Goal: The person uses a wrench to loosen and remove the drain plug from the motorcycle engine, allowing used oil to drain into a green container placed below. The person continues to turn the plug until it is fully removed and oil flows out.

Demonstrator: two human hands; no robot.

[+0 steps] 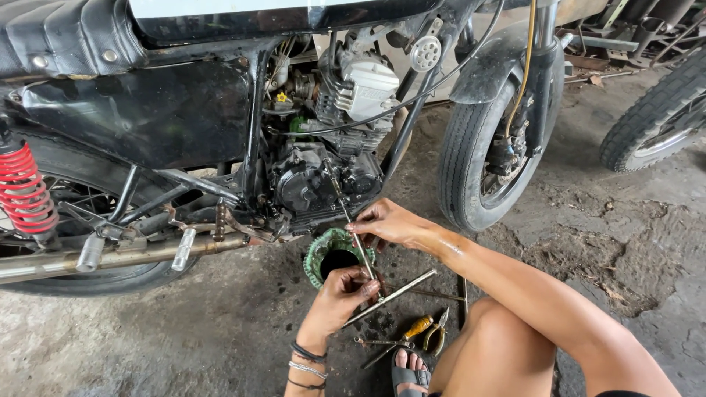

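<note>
Metal rod (351,224) pinched by both hands: right hand (388,223) fingers closed on its middle, left hand (344,292) gripping its lower end, over green pot (318,254) below motorbike engine (323,176); screwdriver (408,332), pliers (437,337) near sandal (409,376) on concrete floor (220,331)

Motorcycle (220,125) fills upper left of frame; round container (337,257) on floor below its engine (323,176); hand tools (412,331) at lower centre; second wheel (658,117) upper right.
</note>
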